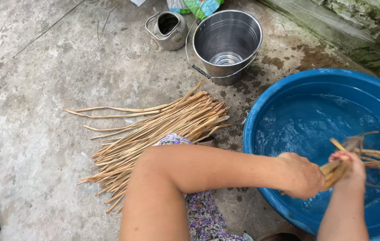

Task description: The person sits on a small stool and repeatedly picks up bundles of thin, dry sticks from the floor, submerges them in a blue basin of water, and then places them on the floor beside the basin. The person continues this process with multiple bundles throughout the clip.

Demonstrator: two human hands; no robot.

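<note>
Stalks [368, 156] over blue basin [288, 89]

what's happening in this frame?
A person grips a small bunch of tan stalks with both hands, left hand and right hand, over a blue basin of water. A larger pile of stalks lies on the concrete floor, beside a steel bucket and small metal pot.

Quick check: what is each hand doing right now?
Left hand: closed on the bundle of reed strips over the blue basin.
Right hand: closed on the same bundle.
</note>
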